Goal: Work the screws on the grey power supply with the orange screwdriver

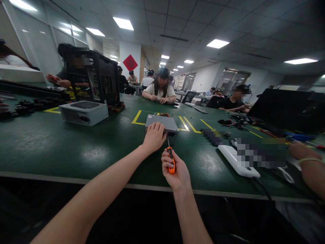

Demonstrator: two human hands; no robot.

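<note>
While the right hand [177, 173] gripped an orange-handled screwdriver [172, 162], the left hand [153, 137] held a grey metal box [162, 122].
The right fingers were curled tight round the smooth plastic handle, and the thin steel shaft pointed up at the box's near face. The left fingers were bent over the box's near top edge, clasping it. Flat and rectangular, the box sat on the glossy dark green table [50, 145] beside a yellow taped outline [137, 118]. A white power strip [237, 161] lay to the right. Farther left stood a silver power supply [83, 112] with a mesh grille, and behind it a black computer case [99, 81].
</note>
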